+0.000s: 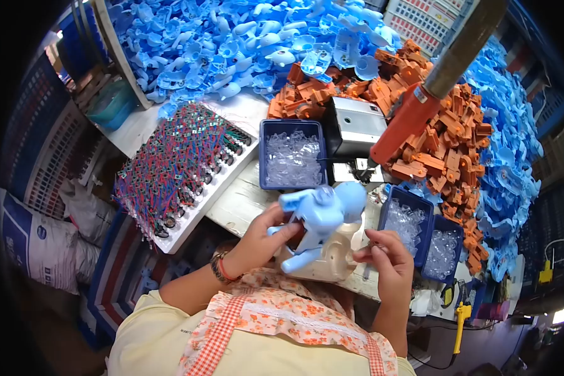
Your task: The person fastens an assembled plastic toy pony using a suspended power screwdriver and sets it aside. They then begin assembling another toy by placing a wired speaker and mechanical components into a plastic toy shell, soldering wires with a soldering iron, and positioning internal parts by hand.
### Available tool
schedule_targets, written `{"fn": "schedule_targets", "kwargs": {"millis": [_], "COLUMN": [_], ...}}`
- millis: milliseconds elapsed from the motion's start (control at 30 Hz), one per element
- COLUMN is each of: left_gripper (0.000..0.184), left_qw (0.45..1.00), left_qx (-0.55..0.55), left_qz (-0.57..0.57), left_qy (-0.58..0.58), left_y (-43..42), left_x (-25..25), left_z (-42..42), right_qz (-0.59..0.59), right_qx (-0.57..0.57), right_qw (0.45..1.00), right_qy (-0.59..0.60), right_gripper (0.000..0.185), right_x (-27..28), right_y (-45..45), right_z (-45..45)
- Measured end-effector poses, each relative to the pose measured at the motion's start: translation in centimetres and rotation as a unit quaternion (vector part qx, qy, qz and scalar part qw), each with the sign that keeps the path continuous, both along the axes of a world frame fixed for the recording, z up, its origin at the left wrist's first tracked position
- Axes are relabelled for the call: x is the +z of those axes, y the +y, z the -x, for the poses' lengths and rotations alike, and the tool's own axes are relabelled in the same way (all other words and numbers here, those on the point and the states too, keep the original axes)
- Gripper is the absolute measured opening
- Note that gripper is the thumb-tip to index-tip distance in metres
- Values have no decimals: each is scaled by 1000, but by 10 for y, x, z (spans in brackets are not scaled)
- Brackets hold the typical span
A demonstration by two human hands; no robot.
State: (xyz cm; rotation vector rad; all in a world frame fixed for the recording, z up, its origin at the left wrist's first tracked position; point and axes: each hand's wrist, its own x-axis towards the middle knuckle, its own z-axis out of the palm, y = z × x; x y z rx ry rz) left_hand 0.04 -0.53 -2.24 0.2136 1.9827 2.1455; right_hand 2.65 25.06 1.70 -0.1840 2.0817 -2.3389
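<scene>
My left hand (263,237) grips a light blue plastic toy figure (319,213) with a rounded head and stubby limbs, raised over the bench edge. A dark reddish-brown part shows beside my thumb on the toy. Under and behind the toy sits a cream-coloured moulded piece (337,258), partly covered by it. Just right of that piece, my right hand (387,255) has thumb and fingers pinched together. Whatever lies between those fingertips is too small to make out. The nearest thing beyond my right hand is a blue bin of clear plastic parts (383,216).
A white foam tray (216,194) bristles with wired components. Another blue bin (262,178) holds clear parts. Behind are heaps of blue shells (232,44) and orange blocks (442,156). A red-handled tool (407,122) hangs over a metal box (359,119). A yellow-handled tool (462,319) hangs right.
</scene>
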Motion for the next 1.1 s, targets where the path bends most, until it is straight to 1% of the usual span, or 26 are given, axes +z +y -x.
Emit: {"fn": "schedule_targets", "kwargs": {"millis": [33, 67, 100, 133, 200, 233, 267, 333, 400, 433, 533, 600, 700, 800, 933, 1000, 1100], "left_gripper": [34, 34, 34, 34, 33, 33, 32, 33, 36, 35, 33, 30, 28, 31, 37, 44, 47], "left_qw": [994, 974, 942, 940, 939, 938, 935, 925, 912, 912, 910, 906, 897, 885, 896, 896, 896], "left_qx": [-12, -23, -36, 3, 21, 28, 16, 23, 22, 25, 33, 35, 67, 69, 78, 83, 57], "left_qz": [-96, -192, -286, -273, -249, -237, -283, -319, -356, -358, -367, -382, -384, -400, -384, -380, -393], "left_qy": [-59, -116, -169, -206, -236, -253, -212, -205, -201, -199, -191, -178, -207, -229, -211, -216, -198], "left_y": [1, 0, 1, 6, 15, 19, 23, 32, 36, 37, 41, 43, 46, 47, 45, 45, 42], "left_x": [-3, -9, -15, -19, 1, 8, 0, -7, -6, -7, -9, -12, -6, -11, -2, -2, -12], "left_z": [-2, -1, -1, -2, -5, -7, -6, -7, -8, -8, -6, -5, -6, -8, -9, -9, -12], "right_qz": [-20, -51, -22, 5, 45, 29, 13, -29, -62, -78, -64, -37, -31, -42, -48, -74, -110], "right_qx": [-4, -20, -35, -52, -71, -68, -66, -62, -91, -105, -134, -127, -140, -153, -154, -151, -143], "right_qw": [999, 995, 996, 997, 995, 994, 991, 981, 970, 963, 968, 972, 971, 973, 974, 970, 960], "right_qy": [25, 86, 76, 65, 45, 80, 114, 182, 218, 236, 201, 194, 190, 169, 159, 178, 213], "right_gripper": [25, 24, 24, 25, 26, 25, 24, 21, 20, 19, 18, 17, 15, 15, 16, 16, 16], "right_x": [0, -2, -2, -1, 1, 2, 3, 3, -2, -2, -2, -12, -16, -19, -25, -21, -20], "right_y": [-5, -11, -17, -26, -41, -49, -57, -66, -73, -76, -82, -81, -84, -84, -82, -82, -79], "right_z": [1, 4, 6, 5, 6, 7, 8, 13, 17, 18, 17, 18, 18, 19, 21, 21, 19]}}
